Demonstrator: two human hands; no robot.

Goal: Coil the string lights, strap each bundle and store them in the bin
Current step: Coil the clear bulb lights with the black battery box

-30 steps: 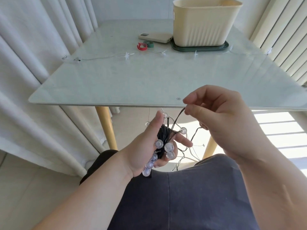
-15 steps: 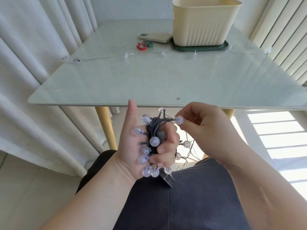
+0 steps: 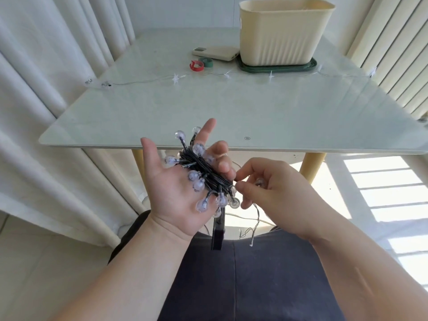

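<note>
Head view: string lights (image 3: 203,172) hide table edge (image 3: 92,144); bin (image 3: 278,38), straps (image 3: 197,66), perhaps phone (image 3: 215,53) beyond.

Globe-light coil (image 3: 203,174): dark wire with clear round bulbs, wound round the fingers of the left hand (image 3: 176,195), palm up, at the near edge of the table (image 3: 231,112). The right hand (image 3: 273,188) pinches its wire at the coil's right side. A black box (image 3: 217,237), probably the plug unit, hangs beneath. Star lights (image 3: 176,78): thin wire, uncoiled, stretched across the table. Red strap (image 3: 196,66) and green strap (image 3: 206,62): curled, side by side, left of the bin (image 3: 282,35), which is cream, ribbed and upright
</note>
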